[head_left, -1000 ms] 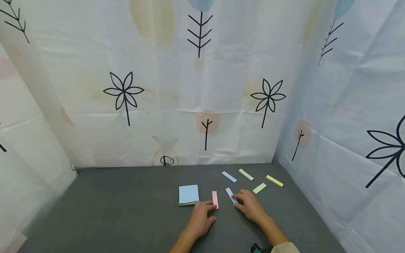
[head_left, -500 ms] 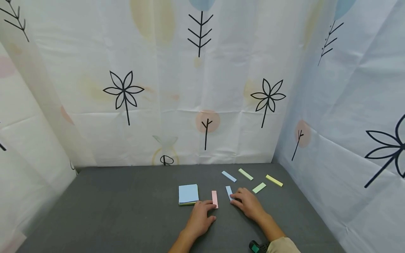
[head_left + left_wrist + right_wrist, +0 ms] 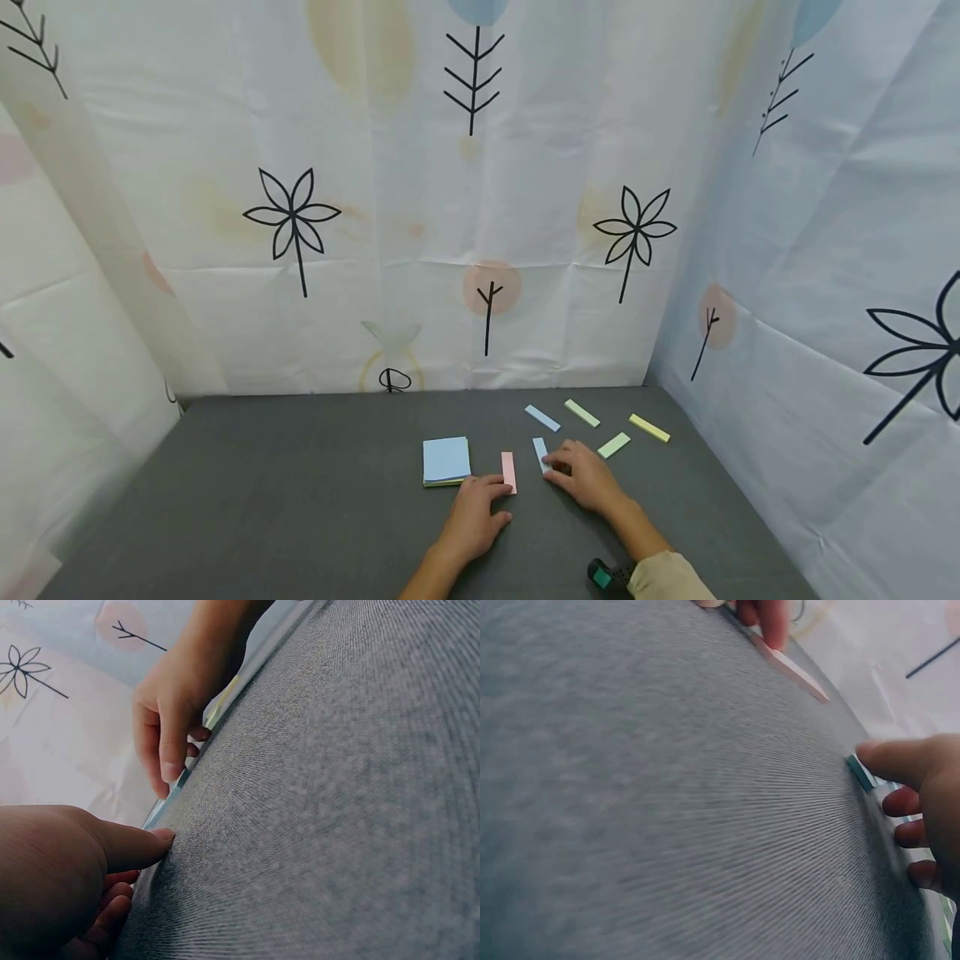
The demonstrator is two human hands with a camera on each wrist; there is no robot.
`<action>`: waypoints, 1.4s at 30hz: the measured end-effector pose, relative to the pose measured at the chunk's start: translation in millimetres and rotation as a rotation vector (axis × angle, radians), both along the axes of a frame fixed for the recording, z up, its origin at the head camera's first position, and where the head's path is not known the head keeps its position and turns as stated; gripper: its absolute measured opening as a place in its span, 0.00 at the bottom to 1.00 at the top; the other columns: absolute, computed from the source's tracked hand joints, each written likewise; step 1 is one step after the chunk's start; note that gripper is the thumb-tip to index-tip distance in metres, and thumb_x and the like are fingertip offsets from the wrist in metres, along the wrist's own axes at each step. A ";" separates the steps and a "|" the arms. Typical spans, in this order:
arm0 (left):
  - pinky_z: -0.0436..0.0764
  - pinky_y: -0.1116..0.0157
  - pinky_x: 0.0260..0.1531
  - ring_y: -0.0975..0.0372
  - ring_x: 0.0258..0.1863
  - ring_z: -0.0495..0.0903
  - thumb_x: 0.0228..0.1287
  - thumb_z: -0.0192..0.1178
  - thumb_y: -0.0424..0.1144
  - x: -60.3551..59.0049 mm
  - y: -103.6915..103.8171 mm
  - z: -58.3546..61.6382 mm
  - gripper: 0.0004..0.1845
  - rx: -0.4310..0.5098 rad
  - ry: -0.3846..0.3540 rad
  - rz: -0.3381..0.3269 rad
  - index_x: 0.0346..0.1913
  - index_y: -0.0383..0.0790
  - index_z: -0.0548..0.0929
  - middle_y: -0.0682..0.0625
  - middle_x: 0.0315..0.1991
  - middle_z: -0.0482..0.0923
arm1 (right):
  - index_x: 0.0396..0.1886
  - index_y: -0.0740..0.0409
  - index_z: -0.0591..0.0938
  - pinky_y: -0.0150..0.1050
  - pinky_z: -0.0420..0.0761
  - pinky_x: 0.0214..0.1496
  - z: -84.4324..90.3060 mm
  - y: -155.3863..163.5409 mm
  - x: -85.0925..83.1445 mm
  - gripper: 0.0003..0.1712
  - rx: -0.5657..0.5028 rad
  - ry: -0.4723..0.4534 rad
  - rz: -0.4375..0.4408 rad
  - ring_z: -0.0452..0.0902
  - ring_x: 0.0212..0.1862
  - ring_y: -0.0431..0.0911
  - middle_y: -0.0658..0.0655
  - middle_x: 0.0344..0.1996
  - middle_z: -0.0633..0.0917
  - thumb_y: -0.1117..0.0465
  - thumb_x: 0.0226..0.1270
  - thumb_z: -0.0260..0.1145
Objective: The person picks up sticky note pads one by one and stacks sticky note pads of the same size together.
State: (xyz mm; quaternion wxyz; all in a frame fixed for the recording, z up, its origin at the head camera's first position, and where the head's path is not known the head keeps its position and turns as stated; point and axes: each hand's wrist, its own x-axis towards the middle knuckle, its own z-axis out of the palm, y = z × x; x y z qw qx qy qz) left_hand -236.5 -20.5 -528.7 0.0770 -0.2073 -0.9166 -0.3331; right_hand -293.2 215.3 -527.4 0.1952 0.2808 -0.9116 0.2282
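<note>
My left hand [image 3: 470,518] rests on the table, its fingertips touching the lower end of a narrow pink sticky-note strip [image 3: 508,467]. That strip lies nearly straight up and down in the head view. To its right my right hand [image 3: 588,477] pinches a narrow blue sticky-note strip [image 3: 538,450] between thumb and forefinger, covering the strip's lower end. In the right wrist view the thumb meets the near end of the blue strip [image 3: 859,772], which lies on the table. Just left of the left hand lies a square sticky-note stack [image 3: 447,460], blue on top.
Behind the right hand lie another blue strip [image 3: 542,418], a pale green strip [image 3: 582,413], a second green strip [image 3: 614,446] and a yellow strip [image 3: 649,428]. A black and green device [image 3: 606,577] sits at the right wrist. Patterned curtains [image 3: 375,308] border the grey table [image 3: 285,492].
My right hand has shifted slightly left and away from me, sliding the blue strip and turning it closer to parallel with the pink one. The left hand stays in place.
</note>
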 end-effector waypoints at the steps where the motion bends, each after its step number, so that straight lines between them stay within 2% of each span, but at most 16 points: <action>1: 0.74 0.55 0.51 0.54 0.49 0.74 0.51 0.73 0.36 0.0 -0.1 -0.3 0.18 -0.002 0.003 0.001 0.47 0.41 0.87 0.49 0.51 0.81 | 0.40 0.55 0.88 0.36 0.71 0.31 0.0 -0.7 -1.2 0.12 -0.008 -0.022 -0.020 0.67 0.30 0.37 0.42 0.27 0.74 0.58 0.56 0.75; 5: 0.74 0.54 0.50 0.54 0.49 0.74 0.51 0.73 0.36 1.0 -0.4 -0.8 0.18 -0.004 0.002 0.003 0.47 0.41 0.87 0.49 0.51 0.81 | 0.43 0.55 0.87 0.36 0.69 0.30 1.5 -4.6 -5.7 0.17 -0.020 -0.066 -0.117 0.65 0.29 0.37 0.43 0.26 0.72 0.55 0.54 0.76; 8: 0.75 0.54 0.50 0.54 0.49 0.74 0.51 0.73 0.36 1.9 -0.6 -1.1 0.18 0.002 0.006 0.002 0.47 0.41 0.87 0.49 0.51 0.81 | 0.46 0.56 0.85 0.38 0.69 0.30 4.0 -8.1 -8.0 0.22 0.020 -0.084 -0.183 0.66 0.30 0.40 0.46 0.28 0.72 0.51 0.53 0.76; 11: 0.74 0.55 0.50 0.54 0.49 0.74 0.51 0.73 0.36 1.5 -0.3 -1.1 0.18 0.007 0.014 0.003 0.48 0.41 0.87 0.49 0.52 0.81 | 0.48 0.57 0.84 0.41 0.71 0.32 6.7 -10.3 -9.7 0.27 0.067 -0.088 -0.215 0.68 0.35 0.44 0.49 0.33 0.73 0.47 0.52 0.76; 14: 0.74 0.55 0.50 0.54 0.49 0.74 0.51 0.73 0.36 0.7 -0.1 -0.9 0.18 0.012 0.014 0.003 0.48 0.42 0.87 0.49 0.52 0.81 | 0.47 0.57 0.85 0.44 0.73 0.36 7.8 -10.6 -11.8 0.27 0.095 -0.079 -0.233 0.69 0.38 0.47 0.51 0.35 0.74 0.46 0.51 0.76; 18: 0.74 0.56 0.51 0.55 0.49 0.74 0.51 0.73 0.36 0.4 -0.3 -0.7 0.18 0.013 0.018 0.005 0.48 0.42 0.87 0.50 0.52 0.81 | 0.43 0.55 0.86 0.48 0.73 0.42 8.1 -9.6 -12.4 0.23 0.093 -0.061 -0.210 0.71 0.41 0.51 0.53 0.38 0.77 0.47 0.51 0.77; 23: 0.74 0.56 0.50 0.54 0.48 0.74 0.51 0.73 0.35 0.4 -0.5 -0.3 0.18 0.012 0.036 0.000 0.47 0.41 0.87 0.49 0.52 0.81 | 0.44 0.56 0.86 0.57 0.71 0.50 8.7 -8.9 -12.7 0.20 0.080 -0.074 -0.136 0.72 0.53 0.58 0.60 0.50 0.80 0.53 0.53 0.75; 26: 0.74 0.56 0.50 0.54 0.49 0.74 0.51 0.73 0.35 0.4 -0.7 0.5 0.18 0.011 0.025 -0.003 0.48 0.41 0.87 0.49 0.52 0.81 | 0.45 0.57 0.85 0.60 0.70 0.51 9.1 -9.3 -13.4 0.18 0.073 -0.084 -0.100 0.71 0.57 0.59 0.62 0.54 0.79 0.58 0.53 0.74; 33: 0.74 0.56 0.50 0.55 0.48 0.74 0.51 0.73 0.35 0.8 -0.4 0.1 0.18 0.008 -0.001 -0.001 0.48 0.41 0.87 0.50 0.52 0.81 | 0.41 0.54 0.87 0.61 0.68 0.53 9.4 -9.7 -15.8 0.17 0.063 -0.125 -0.083 0.69 0.60 0.60 0.61 0.56 0.79 0.71 0.50 0.66; 38: 0.74 0.56 0.50 0.55 0.48 0.74 0.51 0.73 0.36 1.7 -0.3 1.0 0.18 0.009 -0.002 0.002 0.48 0.42 0.87 0.50 0.52 0.81 | 0.37 0.52 0.87 0.64 0.66 0.54 9.4 -8.9 -15.6 0.18 0.034 -0.157 -0.067 0.67 0.61 0.61 0.61 0.56 0.79 0.74 0.50 0.64; 42: 0.74 0.56 0.50 0.55 0.48 0.74 0.52 0.73 0.36 1.9 -0.7 1.5 0.18 0.009 -0.011 0.004 0.48 0.42 0.87 0.50 0.52 0.81 | 0.35 0.51 0.87 0.66 0.65 0.53 7.5 -8.4 -14.3 0.18 -0.001 -0.138 -0.022 0.67 0.61 0.64 0.63 0.56 0.79 0.76 0.50 0.62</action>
